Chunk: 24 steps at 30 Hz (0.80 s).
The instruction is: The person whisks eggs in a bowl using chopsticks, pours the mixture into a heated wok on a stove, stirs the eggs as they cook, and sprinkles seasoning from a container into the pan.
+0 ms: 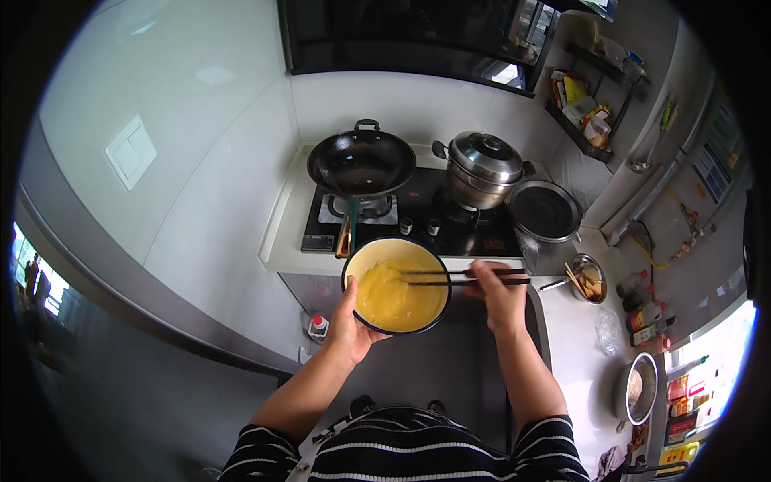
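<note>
My left hand [350, 331] grips a pale yellow enamel bowl [438, 301] with a dark rim, thumb over the edge and fingers beneath it. Inside the bowl lies a yellow liquid [385, 297] that looks like beaten egg. A pair of dark chopsticks [458, 279] is held in my right hand [499, 297], just right of the bowl, their tips dipping into the liquid. The bowl is held in the air, in front of the counter edge and the stove.
Behind the bowl, a black wok [361, 165] sits on the left burner of the gas stove [418, 205]. A lidded steel pot [482, 173] is on the right burner, beside a dark round pan [546, 210]. Bottles [642, 317], a small steel strainer [593, 281] and a metal bowl [641, 388] stand rightward.
</note>
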{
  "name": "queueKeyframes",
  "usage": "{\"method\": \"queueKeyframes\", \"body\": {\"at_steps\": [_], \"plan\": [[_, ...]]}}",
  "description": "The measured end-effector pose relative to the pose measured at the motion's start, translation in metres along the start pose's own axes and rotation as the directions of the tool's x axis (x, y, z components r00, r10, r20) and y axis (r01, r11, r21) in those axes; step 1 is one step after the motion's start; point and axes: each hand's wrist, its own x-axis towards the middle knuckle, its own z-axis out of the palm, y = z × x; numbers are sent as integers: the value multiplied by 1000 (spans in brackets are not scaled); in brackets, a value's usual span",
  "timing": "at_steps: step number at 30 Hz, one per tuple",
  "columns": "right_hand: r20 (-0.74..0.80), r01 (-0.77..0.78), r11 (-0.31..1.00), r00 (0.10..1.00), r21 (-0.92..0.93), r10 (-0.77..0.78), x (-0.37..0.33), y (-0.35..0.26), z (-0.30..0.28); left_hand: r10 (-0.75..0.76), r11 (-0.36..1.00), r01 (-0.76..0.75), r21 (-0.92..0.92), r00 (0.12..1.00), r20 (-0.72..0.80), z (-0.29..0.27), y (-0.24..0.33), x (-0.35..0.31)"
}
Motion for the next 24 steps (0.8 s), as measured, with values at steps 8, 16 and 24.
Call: {"method": "queueKeyframes", "body": {"at_steps": [8, 16, 24], "plan": [[76, 41, 992, 996, 121, -51, 78, 13, 81, 83, 996, -79, 45, 991, -101, -31, 78, 69], [46, 39, 957, 997, 287, -54, 226, 42, 144, 159, 985, -128, 120, 940, -301, -52, 144, 189], [122, -76, 963, 991, 259, 45, 342, 72, 152, 134, 964, -20, 267, 899, -417, -59, 187, 297]]}}
